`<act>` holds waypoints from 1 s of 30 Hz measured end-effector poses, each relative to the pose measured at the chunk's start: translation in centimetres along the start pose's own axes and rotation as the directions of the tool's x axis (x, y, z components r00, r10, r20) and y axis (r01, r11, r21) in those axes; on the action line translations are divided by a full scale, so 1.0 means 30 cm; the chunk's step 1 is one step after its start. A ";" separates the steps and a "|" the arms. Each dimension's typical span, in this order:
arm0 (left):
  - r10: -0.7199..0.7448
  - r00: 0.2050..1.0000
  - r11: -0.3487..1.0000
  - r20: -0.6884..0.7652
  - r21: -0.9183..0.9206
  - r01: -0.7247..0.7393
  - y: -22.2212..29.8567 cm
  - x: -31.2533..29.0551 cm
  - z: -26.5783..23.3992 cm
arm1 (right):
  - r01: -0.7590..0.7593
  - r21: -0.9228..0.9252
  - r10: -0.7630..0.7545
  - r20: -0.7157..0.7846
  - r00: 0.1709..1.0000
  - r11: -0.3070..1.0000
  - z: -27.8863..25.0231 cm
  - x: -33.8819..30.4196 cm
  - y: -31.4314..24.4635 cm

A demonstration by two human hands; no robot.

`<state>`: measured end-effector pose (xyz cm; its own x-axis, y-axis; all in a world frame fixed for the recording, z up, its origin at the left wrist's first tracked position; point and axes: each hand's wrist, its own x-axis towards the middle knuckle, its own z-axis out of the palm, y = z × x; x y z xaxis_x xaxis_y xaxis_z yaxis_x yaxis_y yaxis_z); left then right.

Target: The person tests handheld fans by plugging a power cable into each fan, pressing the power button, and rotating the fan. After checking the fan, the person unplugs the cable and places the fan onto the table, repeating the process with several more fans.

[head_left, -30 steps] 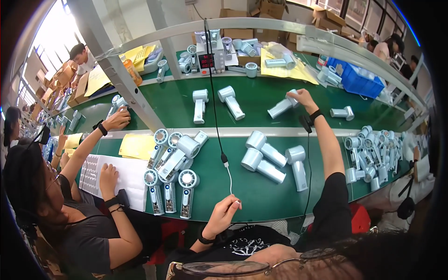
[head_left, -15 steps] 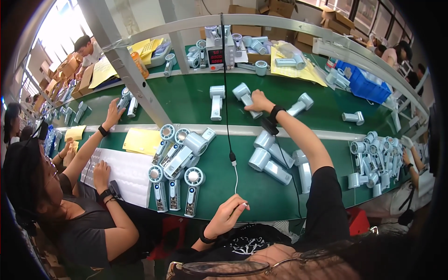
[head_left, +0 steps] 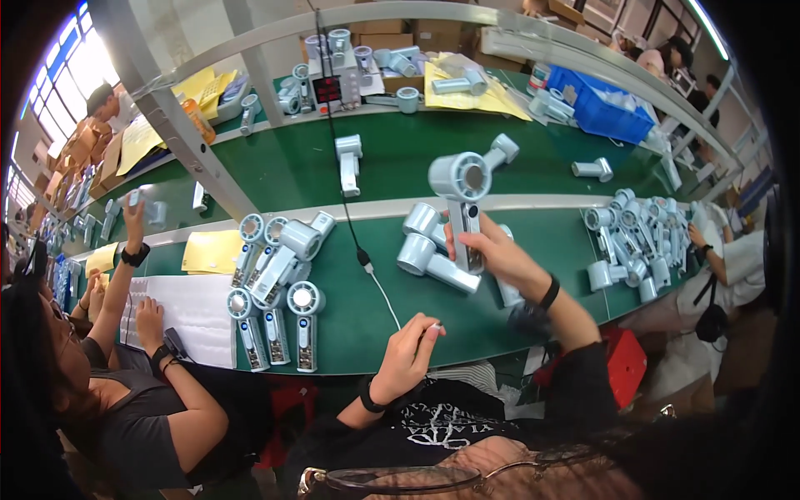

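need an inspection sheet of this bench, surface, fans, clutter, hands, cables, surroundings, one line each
surface: glossy green worktop, partly covered by fans and paper
job's things: pale blue plastic handheld fan with round head, raised off the worktop; similar fans grouped at left and heaped at right
clutter: yellow paper sheet behind the left group; blue plastic bin at the back
hands: left hand pinches a thin white cable near its end; right hand grips the raised fan's handle
cables: white cable joined to a black cord
surroundings: co-workers at left and right; brown cardboard boxes behind
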<state>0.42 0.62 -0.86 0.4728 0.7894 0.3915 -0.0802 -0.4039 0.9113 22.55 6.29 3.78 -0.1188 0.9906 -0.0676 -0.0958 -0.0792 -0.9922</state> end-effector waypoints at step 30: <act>-0.005 0.998 0.979 -0.058 0.203 0.016 0.021 -0.005 0.110 | 0.499 0.263 -0.344 -0.467 0.815 0.826 0.283 -0.226 0.210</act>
<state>3.18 -1.29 -0.76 0.4218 0.8166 0.3940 0.1073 -0.4765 0.8726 14.36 -1.87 -1.11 0.3976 0.8864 0.2371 -0.3985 0.3996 -0.8256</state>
